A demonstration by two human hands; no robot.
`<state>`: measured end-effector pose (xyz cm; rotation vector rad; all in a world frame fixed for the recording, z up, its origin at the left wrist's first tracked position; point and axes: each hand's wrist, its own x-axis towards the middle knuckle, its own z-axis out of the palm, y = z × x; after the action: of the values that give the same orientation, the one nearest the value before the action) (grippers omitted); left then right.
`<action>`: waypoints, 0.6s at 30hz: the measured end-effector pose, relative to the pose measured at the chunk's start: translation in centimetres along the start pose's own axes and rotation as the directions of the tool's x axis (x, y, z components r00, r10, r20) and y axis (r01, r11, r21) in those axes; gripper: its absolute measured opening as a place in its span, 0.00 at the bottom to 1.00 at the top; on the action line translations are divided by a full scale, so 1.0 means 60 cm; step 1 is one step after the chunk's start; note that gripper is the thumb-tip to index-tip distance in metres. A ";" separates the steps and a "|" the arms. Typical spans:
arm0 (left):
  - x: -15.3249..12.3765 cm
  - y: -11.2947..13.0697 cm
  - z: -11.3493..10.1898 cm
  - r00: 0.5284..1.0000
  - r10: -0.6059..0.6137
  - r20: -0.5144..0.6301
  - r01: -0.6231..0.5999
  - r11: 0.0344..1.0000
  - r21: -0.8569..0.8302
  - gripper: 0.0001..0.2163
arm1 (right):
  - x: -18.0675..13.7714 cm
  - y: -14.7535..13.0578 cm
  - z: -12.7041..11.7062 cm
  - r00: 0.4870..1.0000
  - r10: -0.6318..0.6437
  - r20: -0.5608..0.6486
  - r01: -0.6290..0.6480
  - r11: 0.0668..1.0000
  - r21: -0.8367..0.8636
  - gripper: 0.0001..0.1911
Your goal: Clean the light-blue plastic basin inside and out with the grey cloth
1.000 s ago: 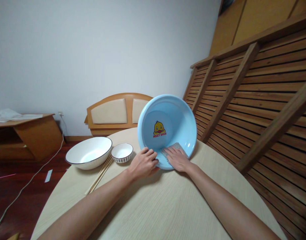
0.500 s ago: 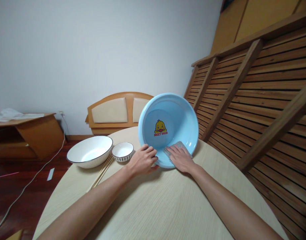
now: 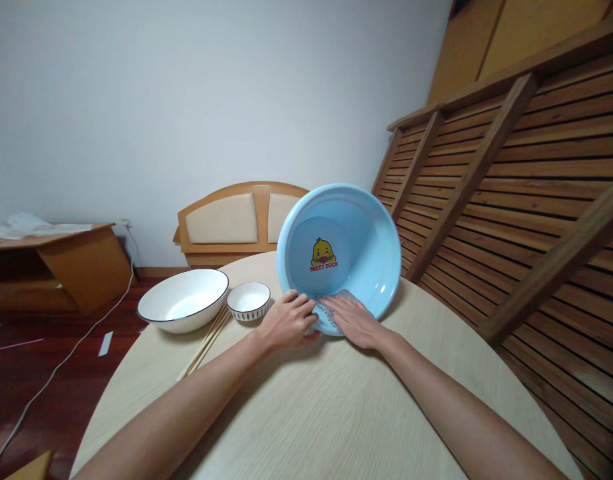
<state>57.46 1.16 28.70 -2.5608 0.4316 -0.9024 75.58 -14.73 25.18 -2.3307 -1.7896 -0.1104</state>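
Head view: close to me, the pale round table (image 3: pixel 306 413) is spreading out beneath my forearms. My left hand (image 3: pixel 289 321) is pinching the near lower rim of a basin, fingers curling over the edge. My right hand (image 3: pixel 355 321) is lying flat, fingers extended close together, and its palm side is pressing a grey cloth (image 3: pixel 345 293) against the basin's lower inner wall.

The basin (image 3: pixel 371 260) is standing on the table tipped up on its side, its mouth facing me. It is showing glossy light-blue plastic, round and deep, with highlights gleaming low on the right. On its bottom, a yellow duck print (image 3: pixel 324 253) is winking above red "MEET DUCK" lettering. The cloth is lying inside, its zigzag edge showing beside my fingers.

To the left, several pale chopsticks (image 3: pixel 206 340) are lying slantwise. Beyond their near ends, a small white bowl (image 3: pixel 249 300) is sitting upright, showing a dark rim and dark outer marks. Just beside it, a larger white bowl (image 3: pixel 183 300) is resting upright, light reflecting off its smooth interior. Farther back, a padded wooden headboard (image 3: pixel 221 220) is standing before the wall.
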 end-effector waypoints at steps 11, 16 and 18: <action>0.002 -0.001 -0.002 1.000 0.001 -0.030 -0.001 1.000 -0.002 0.12 | -0.003 0.007 -0.008 0.997 0.067 0.042 -0.065 0.997 -0.050 0.31; 0.002 -0.009 -0.002 1.000 0.009 -0.018 -0.009 1.000 -0.001 0.12 | -0.004 0.008 -0.004 0.999 -0.023 0.047 0.023 1.000 0.010 0.31; 0.001 -0.013 -0.003 1.000 0.019 -0.013 -0.019 1.000 0.004 0.13 | -0.005 0.021 -0.004 0.998 -0.049 0.047 0.049 0.999 -0.001 0.31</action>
<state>57.53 1.76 29.20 -2.5439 0.4570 -0.9130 76.71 -15.36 25.19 -2.3092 -1.8702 -0.0656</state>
